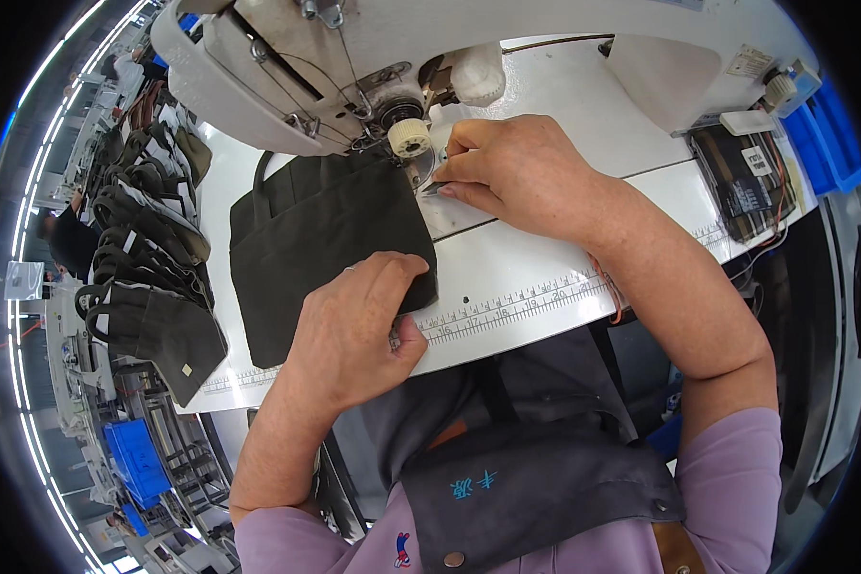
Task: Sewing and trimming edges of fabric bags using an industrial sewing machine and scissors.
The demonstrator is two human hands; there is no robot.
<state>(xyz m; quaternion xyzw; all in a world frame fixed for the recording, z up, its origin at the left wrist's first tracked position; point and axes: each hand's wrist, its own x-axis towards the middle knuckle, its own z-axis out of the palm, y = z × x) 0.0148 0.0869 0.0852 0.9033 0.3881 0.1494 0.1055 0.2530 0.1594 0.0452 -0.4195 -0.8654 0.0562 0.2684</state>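
Note:
A dark olive fabric bag (311, 220) with a handle strap lies flat on the white sewing table (512, 263), its top edge at the needle area of a white sewing machine (287, 77). My left hand (354, 325) grips the bag's lower right corner, fingers curled over it and thumb at the edge. Just right of the presser foot, my right hand (512, 177) pinches a small metal item (433, 188), too small to name surely, beside the bag's upper right edge. A cream knob (409, 137) sits above the bag's edge.
A pile of similar dark bags (148, 268) fills the table's left side. At the right are a dark box-like object (727, 177) with wires and blue bins (827, 143). Another blue crate (134, 459) stands lower left. A person in dark clothes (72, 244) is in the background left.

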